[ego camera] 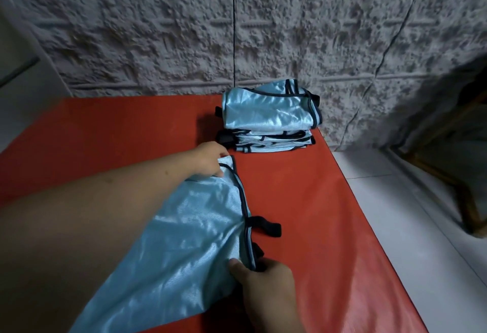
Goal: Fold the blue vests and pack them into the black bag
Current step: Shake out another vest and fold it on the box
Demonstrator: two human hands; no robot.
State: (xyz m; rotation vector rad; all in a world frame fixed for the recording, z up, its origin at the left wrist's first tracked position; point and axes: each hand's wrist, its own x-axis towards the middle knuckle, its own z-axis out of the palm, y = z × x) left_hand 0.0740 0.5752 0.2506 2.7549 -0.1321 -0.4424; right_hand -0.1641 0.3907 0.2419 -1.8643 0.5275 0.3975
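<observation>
Right hand pinching the dark-bound hem of a glossy pale-blue satin vest, left hand gripping its far corner, folded stack of matching vests beyond.

Shiny blue vest lies spread before a folded vest stack.

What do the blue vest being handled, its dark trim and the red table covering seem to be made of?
Shiny light-blue vest: likely satin-like polyester, bright highlights. Dark edge trim: matte woven binding, probably. Red table covering: smooth, faintly glossy, perhaps vinyl.
</observation>
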